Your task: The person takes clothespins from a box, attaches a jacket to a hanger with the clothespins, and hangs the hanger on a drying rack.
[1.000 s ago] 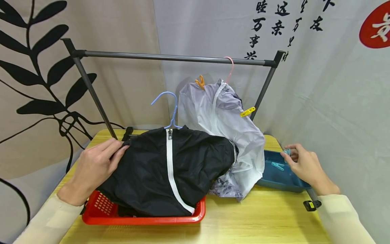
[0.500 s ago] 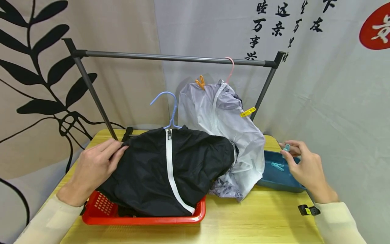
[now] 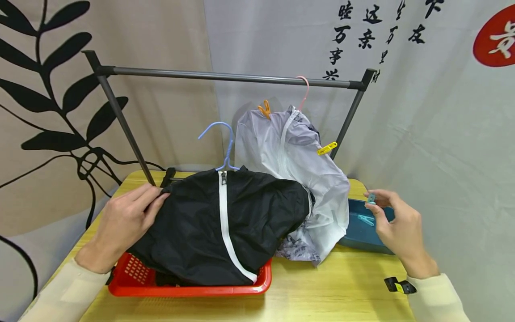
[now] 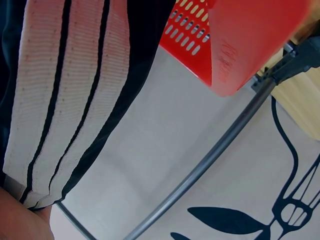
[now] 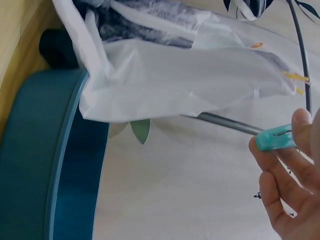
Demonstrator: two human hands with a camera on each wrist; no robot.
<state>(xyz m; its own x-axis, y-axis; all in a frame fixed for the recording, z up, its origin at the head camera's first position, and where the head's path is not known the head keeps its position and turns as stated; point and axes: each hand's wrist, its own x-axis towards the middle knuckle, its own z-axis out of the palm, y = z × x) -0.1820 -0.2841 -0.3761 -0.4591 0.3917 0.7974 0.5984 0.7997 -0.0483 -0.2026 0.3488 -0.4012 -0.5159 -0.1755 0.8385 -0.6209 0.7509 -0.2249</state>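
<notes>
Black jacket (image 3: 193, 223) | left hand (image 3: 122, 219) pinches it, right hand (image 3: 402, 228) teal clip (image 5: 272, 138) | pale jacket (image 3: 306, 163) behind

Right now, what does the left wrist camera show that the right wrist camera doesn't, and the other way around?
Only the left wrist view shows the red basket and the left hand, beside the striped part of the black jacket.

Only the right wrist view shows the blue tray, the pale jacket and the right hand pinching a teal clip.

Both show grey rack tubing and some wooden tabletop. I can't tell what the cut-off black-and-white patch atop the right wrist view is.
</notes>
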